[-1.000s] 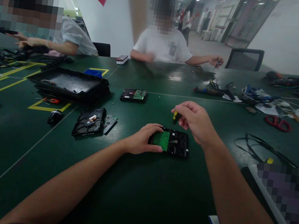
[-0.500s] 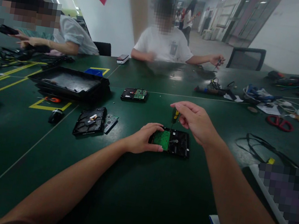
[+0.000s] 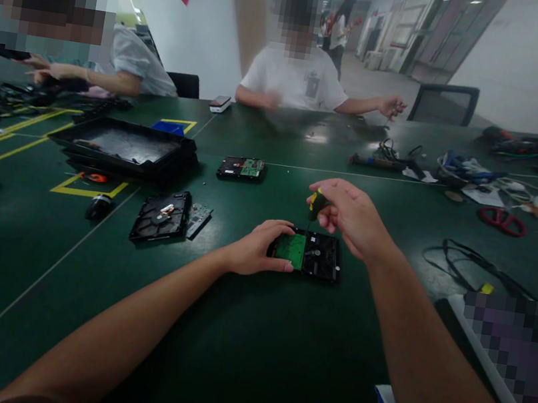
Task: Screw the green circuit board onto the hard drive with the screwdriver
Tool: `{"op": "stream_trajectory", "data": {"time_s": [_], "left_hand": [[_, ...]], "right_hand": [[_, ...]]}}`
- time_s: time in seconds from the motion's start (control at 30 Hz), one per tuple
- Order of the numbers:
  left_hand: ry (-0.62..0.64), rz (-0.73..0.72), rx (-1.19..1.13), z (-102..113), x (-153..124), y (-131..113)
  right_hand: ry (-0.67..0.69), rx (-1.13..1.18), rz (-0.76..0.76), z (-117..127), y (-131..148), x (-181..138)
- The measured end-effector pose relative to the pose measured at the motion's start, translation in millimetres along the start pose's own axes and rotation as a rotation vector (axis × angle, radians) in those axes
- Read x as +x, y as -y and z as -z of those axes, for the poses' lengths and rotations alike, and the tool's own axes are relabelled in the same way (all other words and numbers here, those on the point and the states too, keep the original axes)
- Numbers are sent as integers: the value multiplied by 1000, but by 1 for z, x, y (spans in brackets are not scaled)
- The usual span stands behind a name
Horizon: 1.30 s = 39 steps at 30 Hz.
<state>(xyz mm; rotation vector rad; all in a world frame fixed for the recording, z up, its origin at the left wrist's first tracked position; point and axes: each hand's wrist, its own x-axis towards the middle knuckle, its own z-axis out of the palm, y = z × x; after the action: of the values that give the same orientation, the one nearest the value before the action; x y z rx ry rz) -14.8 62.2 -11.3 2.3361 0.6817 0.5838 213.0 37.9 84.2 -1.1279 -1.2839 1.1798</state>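
A black hard drive point(image 3: 325, 258) with a green circuit board point(image 3: 291, 252) facing up lies flat on the table in front of me. My left hand point(image 3: 258, 248) grips its left end, thumb along the near edge and fingers over the far edge. In my right hand point(image 3: 348, 213) is a screwdriver point(image 3: 317, 205) with a yellow and black handle, held nearly upright. Its thin shaft points down to the far edge of the circuit board; whether the tip sits in a screw is too small to tell.
Left of the drive lie another hard drive point(image 3: 161, 218) and a loose circuit board point(image 3: 199, 220). A third hard drive point(image 3: 242, 168) lies farther back. Black trays point(image 3: 125, 146) stand at left. Red-handled scissors point(image 3: 502, 221) and cables point(image 3: 476, 266) lie at right. A person point(image 3: 294, 81) sits opposite.
The screwdriver handle has turned a little in my right fingers, and its yellow part shows differently. My left hand and the hard drive have stayed in place.
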Motion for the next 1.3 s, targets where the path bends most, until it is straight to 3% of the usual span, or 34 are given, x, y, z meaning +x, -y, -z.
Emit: {"op": "stream_trajectory", "data": {"time_s": [0.2,0.63,0.83,1.3], "left_hand": [[2,8,-6,0,0,-2],[9,28,-17,1,0,-5],[20,43,-7,-1,-1,0],[24,42,-8,-1,-1,0]], "right_hand": [[1,-82,41,1,0,-1],[66,57,-40,2,-1,0],[130,-28,-5,5,0,-3],[127,-25,9,4,-1,-3]]}}
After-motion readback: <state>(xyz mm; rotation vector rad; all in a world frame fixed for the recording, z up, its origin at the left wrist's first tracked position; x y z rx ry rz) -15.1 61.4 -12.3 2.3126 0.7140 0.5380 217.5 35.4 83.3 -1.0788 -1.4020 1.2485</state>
